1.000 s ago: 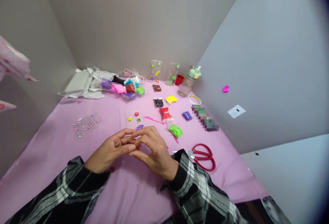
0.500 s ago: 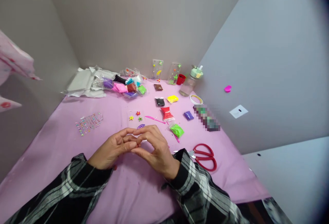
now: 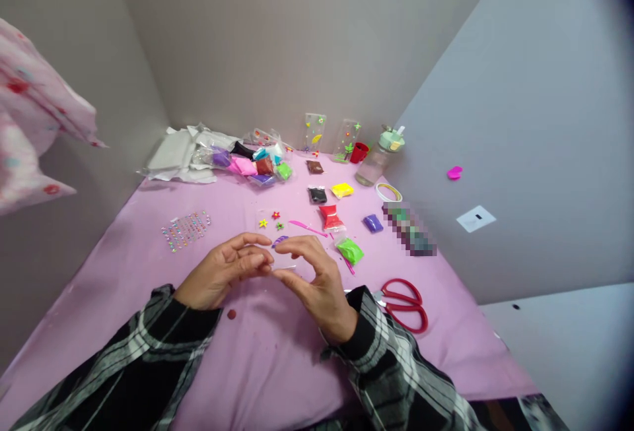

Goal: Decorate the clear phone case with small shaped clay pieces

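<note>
My left hand (image 3: 225, 276) and my right hand (image 3: 317, 286) meet fingertip to fingertip low over the pink tablecloth (image 3: 148, 272). Both pinch together around something too small to make out. Just beyond the fingers lies a clear phone case (image 3: 272, 226) with small clay flowers and a purple leaf on it. A small dark red clay dot (image 3: 231, 314) sits on the cloth below my left hand. Plaid sleeves cover both forearms.
Red scissors (image 3: 403, 302) lie right of my right wrist. Clay packets: green (image 3: 351, 250), red (image 3: 331, 218), purple (image 3: 372, 223), black (image 3: 317, 195), yellow (image 3: 342, 189). A pink tool (image 3: 307, 227), gem sticker sheet (image 3: 185, 230), bag pile (image 3: 238, 160), water bottle (image 3: 379, 157) and tape roll (image 3: 389, 191) stand farther back.
My fingers have loosened slightly and the hands have parted a little; the right hand's fingers arch more. The view has shifted, so everything sits further right. A red dot shows below my left hand.
</note>
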Tool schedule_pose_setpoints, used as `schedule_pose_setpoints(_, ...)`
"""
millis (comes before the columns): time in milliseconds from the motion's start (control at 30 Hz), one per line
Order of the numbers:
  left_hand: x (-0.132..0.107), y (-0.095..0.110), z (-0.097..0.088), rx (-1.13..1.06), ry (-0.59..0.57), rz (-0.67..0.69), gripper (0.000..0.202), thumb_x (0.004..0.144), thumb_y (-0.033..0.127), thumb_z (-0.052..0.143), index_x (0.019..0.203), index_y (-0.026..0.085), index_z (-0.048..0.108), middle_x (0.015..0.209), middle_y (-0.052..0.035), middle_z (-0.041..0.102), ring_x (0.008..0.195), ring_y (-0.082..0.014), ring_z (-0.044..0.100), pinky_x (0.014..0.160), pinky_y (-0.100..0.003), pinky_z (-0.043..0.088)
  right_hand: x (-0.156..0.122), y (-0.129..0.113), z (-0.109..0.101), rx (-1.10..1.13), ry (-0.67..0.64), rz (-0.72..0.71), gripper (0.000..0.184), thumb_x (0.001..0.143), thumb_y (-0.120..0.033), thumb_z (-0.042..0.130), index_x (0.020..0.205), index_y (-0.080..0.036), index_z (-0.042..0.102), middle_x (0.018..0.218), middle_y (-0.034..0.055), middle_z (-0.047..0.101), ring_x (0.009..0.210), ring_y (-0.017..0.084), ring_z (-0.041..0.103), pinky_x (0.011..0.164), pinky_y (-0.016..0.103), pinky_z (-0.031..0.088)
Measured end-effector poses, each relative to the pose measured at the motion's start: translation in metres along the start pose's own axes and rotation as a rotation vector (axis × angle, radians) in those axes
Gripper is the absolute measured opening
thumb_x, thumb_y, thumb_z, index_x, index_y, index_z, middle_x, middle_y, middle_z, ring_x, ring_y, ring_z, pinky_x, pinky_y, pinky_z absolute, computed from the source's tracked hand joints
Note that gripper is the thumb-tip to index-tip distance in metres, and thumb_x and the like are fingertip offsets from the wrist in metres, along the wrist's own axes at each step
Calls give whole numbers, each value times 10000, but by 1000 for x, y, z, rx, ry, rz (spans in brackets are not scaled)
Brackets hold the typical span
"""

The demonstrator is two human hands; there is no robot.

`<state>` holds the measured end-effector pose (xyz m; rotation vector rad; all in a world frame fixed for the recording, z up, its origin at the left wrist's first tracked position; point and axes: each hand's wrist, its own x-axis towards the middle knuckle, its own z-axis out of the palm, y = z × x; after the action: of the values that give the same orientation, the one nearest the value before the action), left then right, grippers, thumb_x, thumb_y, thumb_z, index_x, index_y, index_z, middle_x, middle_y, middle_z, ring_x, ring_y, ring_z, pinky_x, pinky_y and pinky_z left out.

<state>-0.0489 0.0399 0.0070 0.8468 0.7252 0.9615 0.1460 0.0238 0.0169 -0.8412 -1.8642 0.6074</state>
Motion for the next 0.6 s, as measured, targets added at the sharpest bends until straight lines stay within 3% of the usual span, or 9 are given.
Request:
schedule_pose_setpoints(67, -1, 4, -3, -21, 51, 41, 263, 734, 355, 851, 947, 235, 755, 851, 13, 750, 774, -114, 696, 788, -211, 563, -4, 0, 7, -39, -102, -19, 120, 923, -268, 665, 1021, -201, 674, 942, 48, 695, 911, 183, 624, 838, 333, 516)
schedule_pose_setpoints(167, -1, 7, -4, -47, 121, 78, 280, 706, 385, 867, 898, 211, 760, 863, -4, 744, 758, -116, 691, 747, -199, 575, -11, 2, 25, -150, -382, -137, 170, 968, -311, 595, 1058, -183, 661, 946, 55, 671, 878, 167, 600, 797, 298, 519)
schedule_pose_setpoints(300, 0, 5, 2, -44, 151, 83, 311, 683, 422, 874, 781, 162, 735, 698, 8, 674, 641, -93, 631, 621, -158, 554, -18, 7, 44, -414, -619, -360, 179, 1004, -308, 524, 1018, -179, 647, 942, 42, 629, 894, 182, 526, 766, 299, 479)
schedule_pose_setpoints(467, -1, 4, 5, -44, 192, 106, 362, 701, 475, 846, 680, 158, 673, 584, 54, 564, 508, -44, 499, 493, -110, 466, -18, 8, 43, -527, -646, -377, 199, 1033, -243, 453, 950, -175, 620, 880, 22, 587, 843, 177, 479, 741, 300, 439)
schedule_pose_setpoints(600, 0, 4, 6, -45, 194, 97, 315, 670, 420, 882, 759, 168, 716, 660, 39, 628, 562, -58, 573, 543, -119, 506, -18, 9, 41, -559, -694, -394, 178, 1027, -247, 473, 943, -171, 610, 933, 32, 595, 907, 189, 497, 749, 305, 440)
